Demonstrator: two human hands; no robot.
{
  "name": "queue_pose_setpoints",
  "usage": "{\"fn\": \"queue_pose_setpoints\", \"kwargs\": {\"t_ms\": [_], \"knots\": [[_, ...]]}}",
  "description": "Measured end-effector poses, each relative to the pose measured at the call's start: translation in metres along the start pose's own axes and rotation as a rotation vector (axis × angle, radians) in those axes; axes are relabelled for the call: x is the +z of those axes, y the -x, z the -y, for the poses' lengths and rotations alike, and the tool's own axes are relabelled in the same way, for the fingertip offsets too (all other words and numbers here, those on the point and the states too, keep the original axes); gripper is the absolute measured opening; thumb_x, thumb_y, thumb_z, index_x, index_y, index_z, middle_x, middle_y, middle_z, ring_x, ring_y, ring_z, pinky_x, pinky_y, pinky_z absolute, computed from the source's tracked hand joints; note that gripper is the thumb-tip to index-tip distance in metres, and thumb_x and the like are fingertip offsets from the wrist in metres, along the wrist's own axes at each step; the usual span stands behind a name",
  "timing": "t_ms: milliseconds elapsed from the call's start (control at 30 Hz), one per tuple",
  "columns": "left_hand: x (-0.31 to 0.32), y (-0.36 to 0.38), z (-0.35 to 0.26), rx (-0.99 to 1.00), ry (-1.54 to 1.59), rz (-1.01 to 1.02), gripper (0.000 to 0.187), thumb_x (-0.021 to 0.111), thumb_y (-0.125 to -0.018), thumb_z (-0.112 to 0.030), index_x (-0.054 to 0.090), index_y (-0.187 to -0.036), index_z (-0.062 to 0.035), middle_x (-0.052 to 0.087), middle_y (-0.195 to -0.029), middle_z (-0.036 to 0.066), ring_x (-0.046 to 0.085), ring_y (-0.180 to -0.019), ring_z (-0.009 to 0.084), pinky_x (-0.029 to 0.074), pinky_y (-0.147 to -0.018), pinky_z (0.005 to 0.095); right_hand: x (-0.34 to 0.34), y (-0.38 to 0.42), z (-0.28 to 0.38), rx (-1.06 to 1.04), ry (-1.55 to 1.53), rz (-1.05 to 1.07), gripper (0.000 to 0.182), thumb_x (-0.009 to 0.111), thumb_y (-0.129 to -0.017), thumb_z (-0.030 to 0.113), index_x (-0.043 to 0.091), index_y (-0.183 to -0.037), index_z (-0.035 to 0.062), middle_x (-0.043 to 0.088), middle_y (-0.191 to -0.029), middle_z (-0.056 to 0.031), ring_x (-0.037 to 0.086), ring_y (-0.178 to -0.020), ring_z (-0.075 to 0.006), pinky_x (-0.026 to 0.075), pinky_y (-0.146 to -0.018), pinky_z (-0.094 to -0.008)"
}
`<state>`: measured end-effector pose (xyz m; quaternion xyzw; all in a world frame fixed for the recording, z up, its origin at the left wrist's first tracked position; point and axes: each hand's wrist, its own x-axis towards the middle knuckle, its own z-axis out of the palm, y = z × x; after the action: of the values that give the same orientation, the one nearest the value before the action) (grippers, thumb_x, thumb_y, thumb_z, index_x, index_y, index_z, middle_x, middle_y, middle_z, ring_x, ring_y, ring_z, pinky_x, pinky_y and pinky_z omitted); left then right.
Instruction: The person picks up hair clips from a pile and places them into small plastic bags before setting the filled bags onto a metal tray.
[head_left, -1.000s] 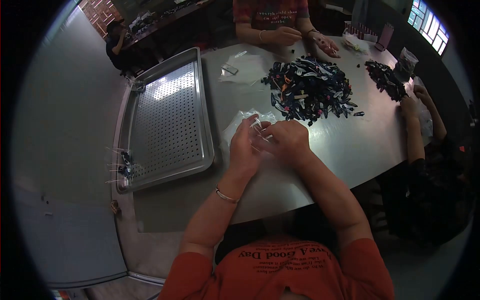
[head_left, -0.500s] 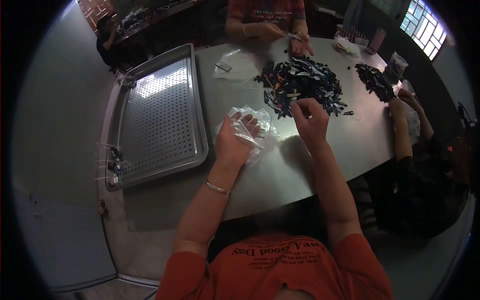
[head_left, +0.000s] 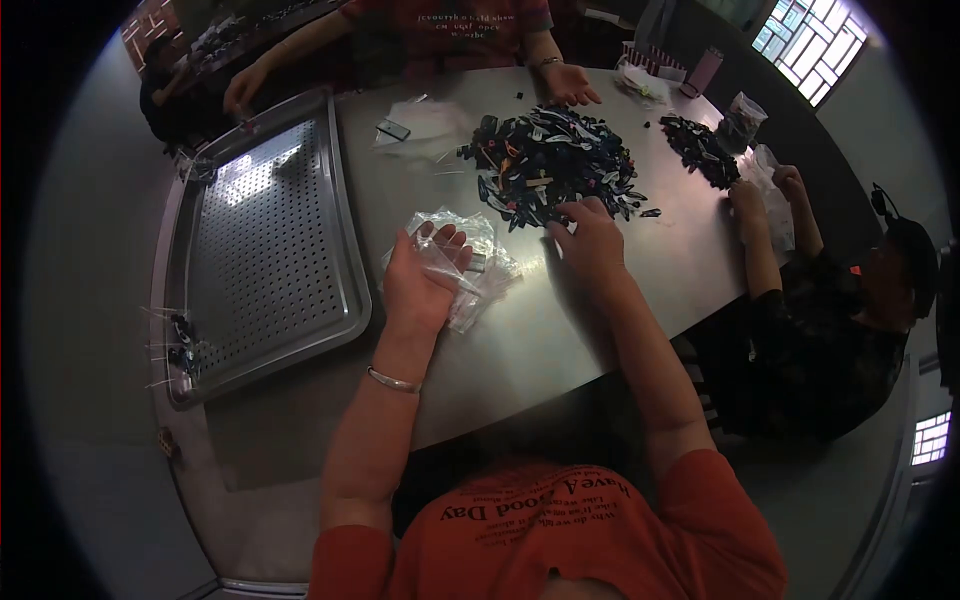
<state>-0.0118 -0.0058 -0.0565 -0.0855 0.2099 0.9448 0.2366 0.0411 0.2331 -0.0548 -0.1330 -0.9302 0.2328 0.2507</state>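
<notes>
My left hand point(head_left: 420, 283) is palm up, with a clear plastic bag point(head_left: 446, 262) held under the thumb and lying across the fingers. More clear plastic bags point(head_left: 492, 283) are stacked on the table just under and beside it. My right hand point(head_left: 592, 243) is at the near edge of a pile of small dark pieces point(head_left: 560, 160), its thumb and forefinger apart and the other fingers bent. Nothing shows between them. Mixed into the pile are a few white, orange and pink bits, too small to name.
A large perforated metal tray point(head_left: 270, 235) stands on the left of the metal table point(head_left: 510, 375). Across from me a person reaches a hand point(head_left: 245, 88) over its far edge. On the right, a co-worker's hands point(head_left: 765, 195) hold a clear bag near a smaller dark pile point(head_left: 697, 150).
My right hand has lowered to the pile's near edge, its fingers opening. The person opposite has moved one hand left over the tray. The whole view has shifted; my left hand still holds the bag.
</notes>
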Motion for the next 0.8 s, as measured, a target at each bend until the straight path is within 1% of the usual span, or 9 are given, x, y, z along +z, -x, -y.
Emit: {"fn": "queue_pose_setpoints", "kwargs": {"t_ms": [100,133,200,333,400,567,633,733,800], "knots": [[0.0,0.0,0.001,-0.004,0.007,0.003,0.038,0.035,-0.1,-0.038,0.047,-0.11,-0.0032,0.055,-0.107,0.018,0.054,-0.1,0.0302,0.045,-0.089,0.0471,0.001,-0.007,0.012,-0.147,0.142,0.077,0.025,0.068,-0.076,0.032,0.07,-0.092,0.013,0.059,-0.098,-0.0086,0.063,-0.085,-0.0275,0.051,-0.072,-0.0398],[0.0,0.0,0.001,-0.007,0.009,0.011,0.039,0.036,-0.099,-0.039,0.047,-0.11,-0.0032,0.055,-0.106,0.017,0.055,-0.1,0.0303,0.045,-0.089,0.0471,0.002,-0.01,0.016,-0.148,0.143,0.08,0.025,0.068,-0.076,0.032,0.07,-0.092,0.013,0.059,-0.098,-0.0086,0.063,-0.085,-0.0275,0.051,-0.072,-0.0398],[0.004,0.003,0.001,-0.005,0.0,-0.007,0.039,0.036,-0.099,-0.039,0.046,-0.11,-0.0033,0.055,-0.106,0.017,0.055,-0.099,0.0303,0.045,-0.089,0.0471,0.001,-0.016,0.023,-0.123,0.31,0.238,0.025,0.065,-0.077,0.033,0.07,-0.091,0.0135,0.06,-0.098,-0.0089,0.063,-0.086,-0.0274,0.051,-0.073,-0.0395],[0.003,0.002,0.0,0.004,0.004,-0.007,0.039,0.037,-0.099,-0.04,0.046,-0.11,-0.0036,0.055,-0.106,0.018,0.055,-0.099,0.0304,0.045,-0.088,0.047,0.006,-0.014,0.019,-0.099,0.335,0.22,0.024,0.063,-0.078,0.034,0.071,-0.09,0.0144,0.06,-0.098,-0.0081,0.063,-0.086,-0.0267,0.051,-0.073,-0.0392],[0.001,0.001,-0.001,0.007,0.01,-0.003,0.039,0.038,-0.099,-0.04,0.046,-0.11,-0.0037,0.055,-0.106,0.018,0.055,-0.099,0.0305,0.045,-0.088,0.0469,0.008,-0.008,0.013,-0.089,0.207,0.123,0.02,0.067,-0.077,0.028,0.072,-0.09,0.0132,0.062,-0.091,-0.0061,0.063,-0.085,-0.0257,0.05,-0.074,-0.039],[0.005,0.003,0.0,-0.009,0.033,-0.035,0.038,0.038,-0.099,-0.04,0.047,-0.107,-0.004,0.056,-0.105,0.018,0.056,-0.098,0.0309,0.046,-0.086,0.047,0.006,-0.007,0.005,-0.064,0.118,0.041,0.015,0.067,-0.077,0.023,0.072,-0.086,0.0126,0.063,-0.087,-0.0062,0.063,-0.082,-0.0251,0.05,-0.073,-0.0366],[0.006,0.005,-0.001,-0.003,0.038,-0.045,0.041,0.038,-0.099,-0.038,0.053,-0.105,-0.0002,0.057,-0.105,0.018,0.056,-0.098,0.0315,0.048,-0.088,0.0434,0.002,-0.007,0.009,-0.079,0.082,-0.007,0.013,0.068,-0.076,0.022,0.072,-0.085,0.0126,0.063,-0.086,-0.0066,0.064,-0.081,-0.0251,0.051,-0.072,-0.0354],[0.0,0.001,-0.002,-0.007,0.064,0.003,0.041,0.037,-0.099,-0.038,0.052,-0.104,0.0001,0.057,-0.105,0.019,0.056,-0.098,0.0317,0.048,-0.087,0.0436,-0.009,-0.003,0.027,-0.054,0.037,-0.002,0.012,0.068,-0.079,0.018,0.071,-0.087,0.0086,0.065,-0.081,-0.0062,0.065,-0.073,-0.0203,0.051,-0.067,-0.0306],[-0.001,0.0,-0.001,0.003,0.074,-0.022,0.04,0.038,-0.099,-0.039,0.05,-0.105,-0.0009,0.057,-0.104,0.019,0.056,-0.098,0.0319,0.047,-0.087,0.0453,-0.023,0.007,0.047,0.076,-0.431,0.131,0.01,0.066,-0.08,0.012,0.068,-0.086,0.0041,0.064,-0.079,-0.0072,0.063,-0.068,-0.0175,0.049,-0.06,-0.0292]]}}
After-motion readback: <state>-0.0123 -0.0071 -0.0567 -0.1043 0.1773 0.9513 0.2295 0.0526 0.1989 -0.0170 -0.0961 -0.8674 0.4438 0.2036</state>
